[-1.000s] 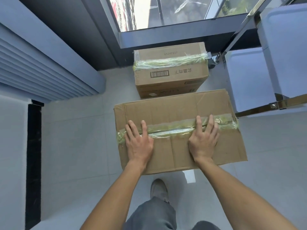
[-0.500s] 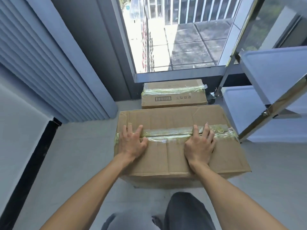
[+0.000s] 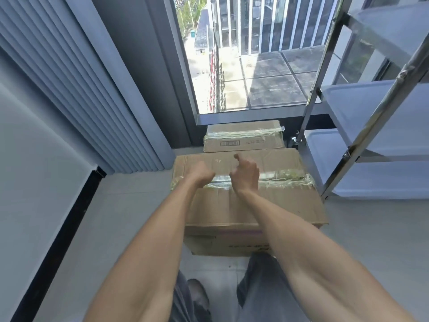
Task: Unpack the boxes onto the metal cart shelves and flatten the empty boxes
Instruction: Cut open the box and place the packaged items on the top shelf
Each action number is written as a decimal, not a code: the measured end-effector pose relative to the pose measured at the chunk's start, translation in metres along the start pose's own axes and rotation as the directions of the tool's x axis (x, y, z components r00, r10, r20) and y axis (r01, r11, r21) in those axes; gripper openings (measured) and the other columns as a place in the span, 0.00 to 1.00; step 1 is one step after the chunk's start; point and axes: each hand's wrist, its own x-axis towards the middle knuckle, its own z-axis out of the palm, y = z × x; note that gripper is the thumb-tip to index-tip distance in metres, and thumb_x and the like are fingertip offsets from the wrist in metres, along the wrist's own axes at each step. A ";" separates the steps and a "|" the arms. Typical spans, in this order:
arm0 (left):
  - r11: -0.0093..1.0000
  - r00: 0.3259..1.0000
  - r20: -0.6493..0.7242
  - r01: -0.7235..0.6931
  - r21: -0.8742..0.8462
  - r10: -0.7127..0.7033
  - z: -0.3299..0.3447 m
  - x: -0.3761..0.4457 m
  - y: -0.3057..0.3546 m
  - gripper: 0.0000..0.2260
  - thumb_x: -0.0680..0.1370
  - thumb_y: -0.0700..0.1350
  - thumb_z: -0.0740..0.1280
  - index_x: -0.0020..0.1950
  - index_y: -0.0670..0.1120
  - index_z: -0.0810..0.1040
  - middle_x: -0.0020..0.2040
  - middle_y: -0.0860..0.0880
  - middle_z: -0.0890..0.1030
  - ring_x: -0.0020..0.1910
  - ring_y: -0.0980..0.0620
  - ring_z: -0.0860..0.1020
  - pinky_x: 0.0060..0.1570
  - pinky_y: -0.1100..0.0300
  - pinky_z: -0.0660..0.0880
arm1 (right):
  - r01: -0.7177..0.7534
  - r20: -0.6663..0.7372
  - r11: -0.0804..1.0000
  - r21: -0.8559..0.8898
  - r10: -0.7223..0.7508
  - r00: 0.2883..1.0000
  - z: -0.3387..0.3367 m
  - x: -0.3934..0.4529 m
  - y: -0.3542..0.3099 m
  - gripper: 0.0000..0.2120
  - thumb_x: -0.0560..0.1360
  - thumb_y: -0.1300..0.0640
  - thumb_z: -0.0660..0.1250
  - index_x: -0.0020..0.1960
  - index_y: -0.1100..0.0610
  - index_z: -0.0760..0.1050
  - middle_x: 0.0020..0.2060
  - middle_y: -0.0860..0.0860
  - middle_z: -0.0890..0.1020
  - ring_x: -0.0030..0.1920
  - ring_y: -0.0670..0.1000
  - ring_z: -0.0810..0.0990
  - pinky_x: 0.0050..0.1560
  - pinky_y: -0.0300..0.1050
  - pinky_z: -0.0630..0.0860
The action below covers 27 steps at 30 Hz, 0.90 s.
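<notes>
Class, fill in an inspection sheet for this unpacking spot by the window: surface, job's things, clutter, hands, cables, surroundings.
Surface: pale tiled floor; both boxes stand on it.
Job's things: large box nearest the person, its top seam under a strip of clear tape, still sealed. Small box behind it, also taped shut. Metal cart to the right; the shelf parts in view are bare.
Clutter: nothing seen.
Hands: left hand curled at the tape seam; right hand curled beside it, one finger raised. Whether either pinches the tape cannot be told.
Cables: nothing seen.
Surroundings: window ahead, pleated blind at left.
</notes>
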 end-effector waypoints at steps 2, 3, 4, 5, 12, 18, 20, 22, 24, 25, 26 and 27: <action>0.941 0.983 0.169 0.120 -0.316 -0.069 0.011 -0.002 0.007 0.14 0.81 0.48 0.62 0.54 0.37 0.74 0.47 0.38 0.79 0.39 0.44 0.79 0.35 0.57 0.77 | -0.174 0.074 0.956 0.238 0.161 0.984 -0.004 0.020 -0.025 0.15 0.72 0.69 0.64 0.57 0.59 0.80 0.48 0.56 0.84 0.50 0.57 0.81 0.50 0.46 0.77; 0.882 0.967 0.243 0.176 -0.437 -0.073 0.016 -0.003 0.010 0.15 0.81 0.51 0.62 0.53 0.37 0.74 0.48 0.37 0.80 0.39 0.44 0.81 0.35 0.58 0.77 | -0.249 0.109 0.912 0.326 0.226 0.968 -0.005 0.029 -0.032 0.13 0.73 0.68 0.65 0.55 0.59 0.80 0.48 0.55 0.84 0.50 0.56 0.82 0.53 0.47 0.78; 0.809 0.960 0.274 0.200 -0.552 -0.051 0.020 -0.003 0.012 0.16 0.81 0.52 0.61 0.50 0.38 0.75 0.48 0.37 0.82 0.39 0.44 0.82 0.35 0.58 0.77 | -0.306 0.139 0.871 0.384 0.273 0.952 -0.004 0.037 -0.035 0.11 0.73 0.68 0.66 0.53 0.59 0.80 0.49 0.55 0.84 0.51 0.56 0.82 0.54 0.50 0.78; 0.727 0.968 0.251 0.189 -0.661 -0.024 0.022 -0.001 0.015 0.14 0.81 0.50 0.61 0.46 0.40 0.76 0.46 0.37 0.83 0.39 0.44 0.83 0.33 0.59 0.77 | -0.343 0.160 0.843 0.414 0.304 0.939 -0.005 0.043 -0.037 0.10 0.73 0.67 0.67 0.52 0.59 0.81 0.50 0.55 0.84 0.52 0.56 0.82 0.56 0.51 0.78; 0.764 0.995 0.063 0.104 -0.636 -0.083 0.008 0.006 0.022 0.12 0.79 0.37 0.58 0.35 0.44 0.71 0.25 0.48 0.71 0.21 0.52 0.70 0.19 0.67 0.62 | -0.473 0.385 0.784 0.401 0.324 0.864 -0.011 0.044 -0.026 0.10 0.75 0.69 0.66 0.51 0.57 0.80 0.51 0.58 0.83 0.45 0.54 0.82 0.37 0.42 0.79; 0.911 0.952 -0.242 0.078 -0.404 -0.189 0.000 0.008 0.020 0.08 0.75 0.37 0.63 0.49 0.40 0.80 0.45 0.41 0.83 0.45 0.43 0.83 0.38 0.53 0.79 | -0.486 0.433 0.781 0.391 0.310 0.846 -0.006 0.028 -0.041 0.15 0.74 0.74 0.64 0.58 0.64 0.78 0.52 0.61 0.78 0.46 0.61 0.84 0.43 0.51 0.84; 0.954 0.948 -0.283 0.061 -0.295 -0.148 -0.009 0.008 0.018 0.04 0.76 0.40 0.63 0.45 0.42 0.78 0.43 0.42 0.83 0.44 0.43 0.81 0.31 0.59 0.71 | -0.470 0.467 0.779 0.415 0.260 0.845 -0.005 0.026 -0.046 0.19 0.74 0.76 0.65 0.61 0.62 0.76 0.48 0.60 0.78 0.47 0.62 0.84 0.45 0.54 0.84; 0.970 0.957 -0.276 0.021 -0.242 -0.090 -0.017 0.014 0.017 0.05 0.76 0.41 0.62 0.43 0.43 0.77 0.38 0.44 0.79 0.38 0.44 0.76 0.29 0.61 0.66 | -0.435 0.474 0.789 0.434 0.211 0.855 -0.007 0.026 -0.050 0.21 0.74 0.76 0.65 0.63 0.60 0.75 0.47 0.60 0.78 0.47 0.62 0.84 0.44 0.53 0.84; 0.973 0.969 -0.242 -0.004 -0.233 -0.054 -0.028 0.018 0.018 0.08 0.76 0.40 0.61 0.48 0.39 0.79 0.35 0.44 0.76 0.35 0.46 0.73 0.30 0.61 0.67 | -0.369 0.446 0.822 0.433 0.161 0.881 -0.011 0.028 -0.049 0.21 0.75 0.75 0.64 0.64 0.60 0.75 0.50 0.61 0.79 0.48 0.61 0.84 0.43 0.51 0.84; 0.976 0.972 -0.231 -0.017 -0.216 -0.034 -0.033 0.020 0.018 0.10 0.76 0.40 0.60 0.50 0.37 0.79 0.34 0.44 0.76 0.34 0.46 0.74 0.29 0.60 0.69 | -0.337 0.439 0.836 0.433 0.131 0.889 -0.012 0.028 -0.045 0.19 0.75 0.75 0.63 0.63 0.60 0.75 0.52 0.62 0.78 0.48 0.61 0.83 0.42 0.49 0.84; 0.980 0.974 -0.226 -0.028 -0.199 -0.019 -0.038 0.023 0.017 0.11 0.76 0.40 0.60 0.50 0.37 0.79 0.35 0.44 0.76 0.34 0.47 0.75 0.30 0.60 0.72 | -0.315 0.439 0.847 0.427 0.111 0.892 -0.014 0.029 -0.039 0.18 0.76 0.75 0.62 0.62 0.61 0.76 0.53 0.62 0.78 0.48 0.61 0.83 0.40 0.47 0.84; 0.981 0.977 -0.213 -0.028 -0.194 -0.014 -0.044 0.024 0.015 0.10 0.76 0.40 0.60 0.46 0.38 0.79 0.35 0.43 0.76 0.33 0.48 0.75 0.31 0.60 0.73 | -0.307 0.446 0.857 0.413 0.103 0.889 -0.016 0.030 -0.031 0.17 0.76 0.74 0.61 0.61 0.61 0.77 0.52 0.63 0.79 0.47 0.61 0.83 0.40 0.46 0.84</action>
